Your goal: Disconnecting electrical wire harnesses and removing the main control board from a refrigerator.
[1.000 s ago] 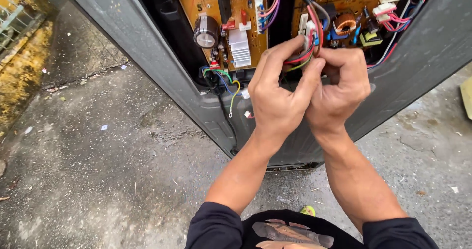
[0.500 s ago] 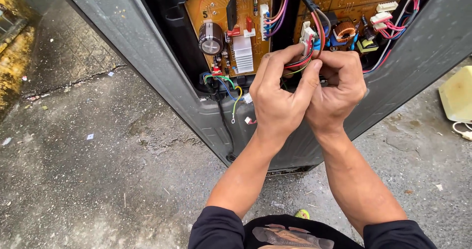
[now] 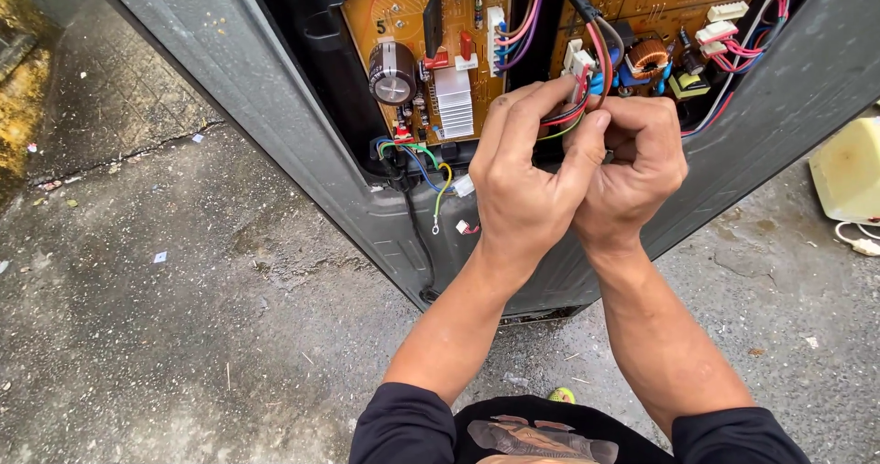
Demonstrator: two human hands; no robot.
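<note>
We pinch the wire bundle [image 3: 577,111] with both hands, left hand [image 3: 527,184] and right hand [image 3: 637,166] closed together, steadying it just below the circuit board [image 3: 431,51].

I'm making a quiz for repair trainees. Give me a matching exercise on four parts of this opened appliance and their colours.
Things:
1. capacitor
2. heat sink
3. coil
4. casing

Colours:
A. grey
B. copper
C. dark with a silver top
D. white

Pairs: 1-C, 2-D, 3-B, 4-A
</note>
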